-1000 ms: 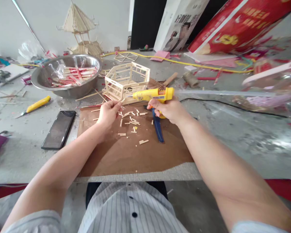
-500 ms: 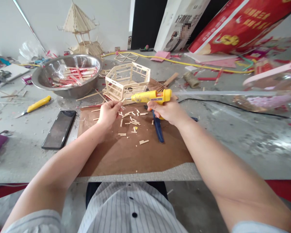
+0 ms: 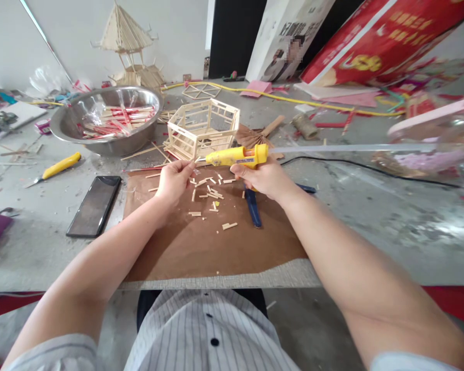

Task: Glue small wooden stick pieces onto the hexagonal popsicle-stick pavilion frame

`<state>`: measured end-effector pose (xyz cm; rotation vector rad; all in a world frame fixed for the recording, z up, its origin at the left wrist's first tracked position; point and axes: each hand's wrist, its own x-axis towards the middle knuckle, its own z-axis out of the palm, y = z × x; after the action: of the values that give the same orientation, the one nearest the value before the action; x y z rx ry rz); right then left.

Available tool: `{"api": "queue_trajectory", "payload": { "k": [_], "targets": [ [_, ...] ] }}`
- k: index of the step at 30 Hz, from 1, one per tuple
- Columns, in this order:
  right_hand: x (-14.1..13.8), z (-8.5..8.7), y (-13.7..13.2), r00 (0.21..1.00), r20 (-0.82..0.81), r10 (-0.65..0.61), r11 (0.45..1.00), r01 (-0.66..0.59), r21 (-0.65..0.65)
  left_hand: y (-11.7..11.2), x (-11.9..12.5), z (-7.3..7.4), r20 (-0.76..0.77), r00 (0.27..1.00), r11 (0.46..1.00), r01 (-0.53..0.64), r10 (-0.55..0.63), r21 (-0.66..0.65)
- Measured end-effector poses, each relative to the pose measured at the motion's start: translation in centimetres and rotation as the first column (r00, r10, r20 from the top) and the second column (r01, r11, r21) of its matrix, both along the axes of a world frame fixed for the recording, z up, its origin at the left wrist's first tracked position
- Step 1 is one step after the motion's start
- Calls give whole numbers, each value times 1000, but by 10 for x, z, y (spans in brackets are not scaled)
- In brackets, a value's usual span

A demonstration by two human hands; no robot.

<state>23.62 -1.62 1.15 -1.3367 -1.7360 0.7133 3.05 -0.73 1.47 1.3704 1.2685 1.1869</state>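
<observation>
My right hand (image 3: pixel 268 178) grips a yellow glue gun (image 3: pixel 235 156) with its nozzle pointing left. My left hand (image 3: pixel 174 180) pinches a small wooden stick piece (image 3: pixel 195 160) right at the nozzle tip. Both hands hover over a brown cardboard sheet (image 3: pixel 201 247) strewn with several short stick pieces (image 3: pixel 211 193). Just behind the hands stands a hexagonal stick frame (image 3: pixel 203 129). Blue-handled pliers (image 3: pixel 252 206) lie on the cardboard under my right hand.
A steel bowl (image 3: pixel 106 121) full of sticks sits at the back left. A black phone (image 3: pixel 95 206) and a yellow utility knife (image 3: pixel 58 167) lie to the left. A stick pavilion model (image 3: pixel 127 46) stands at the back. The gun's black cord (image 3: pixel 371 167) runs right.
My right hand has brought the glue gun down and left, so its nozzle now meets the stick piece. My left hand has stayed in place.
</observation>
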Motion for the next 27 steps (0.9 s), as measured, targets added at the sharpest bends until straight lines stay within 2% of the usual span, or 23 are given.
{"api": "queue_trajectory", "payload": {
  "k": [12,27],
  "targets": [
    [1,-1,2,1000,27,17,998,-18,61,2,-1,-3,0,1000,1000,6,-6,22],
    [5,-5,4,999,-42,-4,1000,2,-30,1,-2,-2,-3,1000,1000,2,-2,20]
  ]
}}
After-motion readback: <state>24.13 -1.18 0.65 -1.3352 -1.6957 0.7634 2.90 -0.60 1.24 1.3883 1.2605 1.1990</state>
